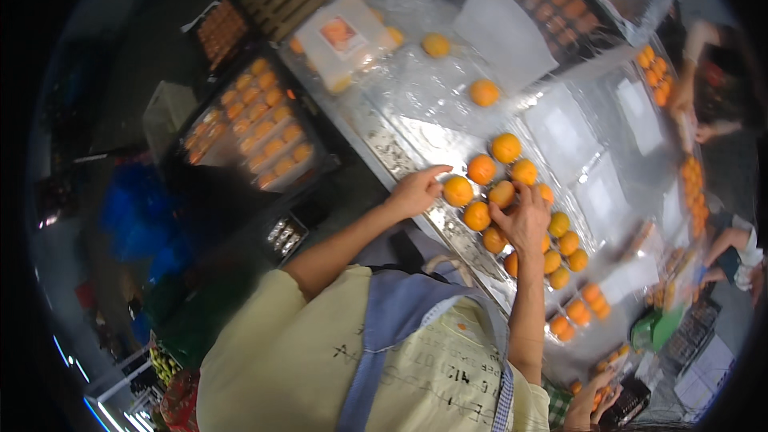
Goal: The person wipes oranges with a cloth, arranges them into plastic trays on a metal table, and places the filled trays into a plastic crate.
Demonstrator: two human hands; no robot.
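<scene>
On the metal worktable [427,139] before me lies a loose group of round orange fruits [506,148]. With thumb and fingers, my right hand [527,219] grips one orange fruit [501,193] in the middle of the group; part of that hand covers the fruits beneath. My left hand [415,193] is at the near edge of the group, its index finger stretched out, holding nothing. Just beside its fingertips sits another orange fruit [458,191]; whether they touch I cannot tell. Farther along the table are two separate fruits, one orange [484,92] and one yellower [435,45].
Clear plastic trays [564,123] with white sheets lie beyond the fruits. A white box [336,39] with a picture label stands at the table's far left. Left of the table is a crate of packed fruits [264,126]. Other people's hands [690,123] work across the table.
</scene>
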